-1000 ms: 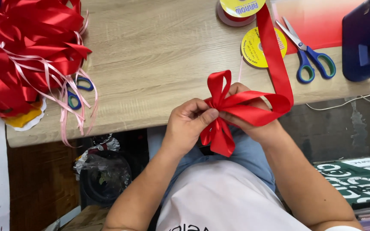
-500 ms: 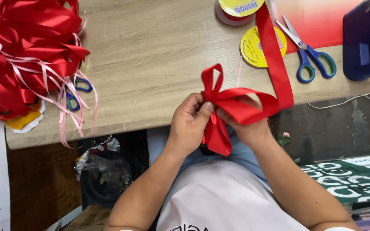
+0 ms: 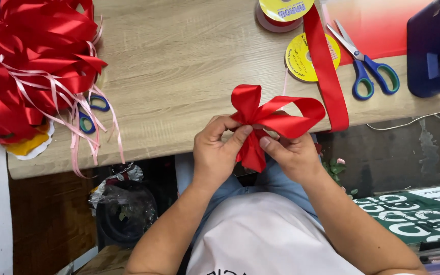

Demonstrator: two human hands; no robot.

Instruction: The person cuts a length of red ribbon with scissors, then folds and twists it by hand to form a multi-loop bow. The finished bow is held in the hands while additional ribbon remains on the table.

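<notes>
The red ribbon bow (image 3: 268, 119) is held in the air just over the near edge of the tabletop (image 3: 179, 76), above the person's lap, with two loops spread up and to the right and a tail hanging down between the hands. The left hand (image 3: 217, 153) pinches the bow's centre, thumb and fingertips closed on the gathered knot; the right hand (image 3: 291, 153) is closed on the underside of the right loop, thumb pressing toward the same centre. The bow's ribbon runs on as a long red strip (image 3: 327, 66) up across the tabletop toward the yellow-labelled ribbon spool (image 3: 283, 10), passing over a flat yellow disc (image 3: 301, 57). Since that strip looks uncut, any tug on it could drag the loops out of shape, and if either pinch slackens the slick satin would likely slide and the folds spring open. Blue-handled scissors (image 3: 367, 71) lie just right of the strip, and a heap of finished red bows (image 3: 31, 66) with pink curling ribbon (image 3: 85, 122) sits well apart on the left.
</notes>
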